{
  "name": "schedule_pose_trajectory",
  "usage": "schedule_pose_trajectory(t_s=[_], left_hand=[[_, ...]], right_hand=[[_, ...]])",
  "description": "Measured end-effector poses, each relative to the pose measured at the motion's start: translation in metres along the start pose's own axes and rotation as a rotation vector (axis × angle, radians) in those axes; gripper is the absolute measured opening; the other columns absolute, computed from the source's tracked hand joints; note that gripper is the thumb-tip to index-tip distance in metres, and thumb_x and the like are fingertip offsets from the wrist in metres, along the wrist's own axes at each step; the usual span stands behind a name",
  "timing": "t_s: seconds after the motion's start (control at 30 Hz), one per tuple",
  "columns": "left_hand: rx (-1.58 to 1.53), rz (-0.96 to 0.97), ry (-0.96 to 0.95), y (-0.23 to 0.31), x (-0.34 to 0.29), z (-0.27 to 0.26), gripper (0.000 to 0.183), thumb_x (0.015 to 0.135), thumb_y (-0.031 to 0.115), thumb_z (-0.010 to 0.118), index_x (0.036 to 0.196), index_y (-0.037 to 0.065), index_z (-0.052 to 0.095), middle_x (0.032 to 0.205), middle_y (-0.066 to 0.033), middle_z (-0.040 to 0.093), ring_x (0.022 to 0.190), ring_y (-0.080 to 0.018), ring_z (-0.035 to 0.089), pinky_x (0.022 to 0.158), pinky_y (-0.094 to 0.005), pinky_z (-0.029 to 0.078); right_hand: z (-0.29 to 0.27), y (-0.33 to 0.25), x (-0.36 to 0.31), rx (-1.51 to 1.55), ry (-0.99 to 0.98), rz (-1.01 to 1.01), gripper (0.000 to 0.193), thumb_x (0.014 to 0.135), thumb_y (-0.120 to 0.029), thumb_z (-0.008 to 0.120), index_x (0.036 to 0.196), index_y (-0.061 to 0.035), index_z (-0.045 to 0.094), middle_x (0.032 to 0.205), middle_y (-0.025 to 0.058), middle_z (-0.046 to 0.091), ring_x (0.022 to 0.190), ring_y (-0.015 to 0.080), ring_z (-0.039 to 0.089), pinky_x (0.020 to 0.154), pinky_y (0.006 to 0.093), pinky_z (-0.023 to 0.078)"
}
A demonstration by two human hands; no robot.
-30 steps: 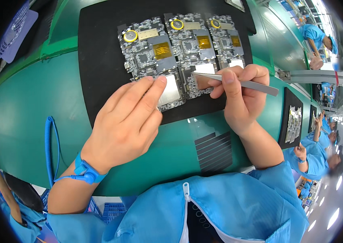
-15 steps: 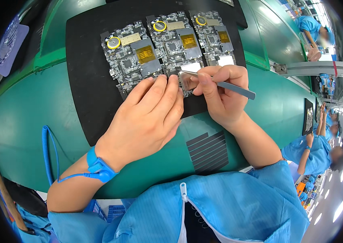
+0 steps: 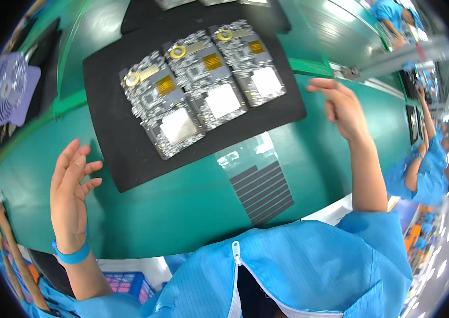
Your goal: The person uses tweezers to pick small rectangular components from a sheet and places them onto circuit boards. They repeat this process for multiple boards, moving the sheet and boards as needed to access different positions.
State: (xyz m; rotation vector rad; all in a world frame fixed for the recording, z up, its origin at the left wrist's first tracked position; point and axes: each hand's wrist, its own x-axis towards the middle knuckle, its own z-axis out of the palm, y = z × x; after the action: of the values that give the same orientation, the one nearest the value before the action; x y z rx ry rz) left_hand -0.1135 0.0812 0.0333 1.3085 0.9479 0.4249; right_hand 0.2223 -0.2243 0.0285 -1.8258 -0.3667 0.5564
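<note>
Three circuit boards lie side by side on a black mat: the left board (image 3: 150, 95), the middle board (image 3: 192, 74) and the right board (image 3: 237, 53). Each has a round yellow-rimmed part, an amber patch and a bright silver-white plate near its lower end. My left hand (image 3: 70, 193) hovers left of the black mat (image 3: 115, 153), fingers apart and holding nothing. Off the mat's right edge, my right hand (image 3: 345, 108) is raised and blurred, its fingers partly stretched; nothing shows in it. I see no tweezers. A blue wrist strap (image 3: 71, 254) circles my left wrist.
A sheet of dark strips (image 3: 261, 193) lies on the green table (image 3: 166, 217) below the mat. Another black mat (image 3: 145, 18) with boards sits beyond. A purple fan (image 3: 9, 87) stands far left; a metal rail (image 3: 394, 55) crosses at right. Other people work at both sides.
Both hands have left the boards and moved apart, left and right. The tweezers from my right hand no longer show. In view, the boards sit lower and left; the lower silver-white plates are uncovered.
</note>
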Motion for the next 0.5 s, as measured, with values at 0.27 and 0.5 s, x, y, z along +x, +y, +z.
schedule_pose_trajectory(t_s=[0.27,0.5], left_hand=[[0.085,0.046,-0.163,0.025,0.019,0.020,0.027,0.088,0.017,0.062,0.066,0.013,0.046,0.056,0.0068,0.040,0.041,-0.0034,0.037,0.040,-0.0199,0.030],[0.197,-0.037,-0.629,0.020,-0.001,0.146,0.023,0.087,0.025,0.064,0.071,0.010,0.056,0.061,0.0023,0.051,0.054,-0.0076,0.049,0.050,-0.0217,0.037]], right_hand=[[0.006,0.010,-0.012,-0.011,-0.104,0.180,0.041,0.086,-0.019,0.067,0.116,0.0025,0.051,0.076,-0.0034,0.049,0.051,0.0011,0.033,0.042,0.0193,0.023],[-0.130,0.063,-0.088,0.056,0.228,0.274,0.026,0.084,-0.018,0.065,0.104,-0.0025,0.059,0.067,-0.0054,0.053,0.042,0.0000,0.034,0.037,0.0193,0.024]])
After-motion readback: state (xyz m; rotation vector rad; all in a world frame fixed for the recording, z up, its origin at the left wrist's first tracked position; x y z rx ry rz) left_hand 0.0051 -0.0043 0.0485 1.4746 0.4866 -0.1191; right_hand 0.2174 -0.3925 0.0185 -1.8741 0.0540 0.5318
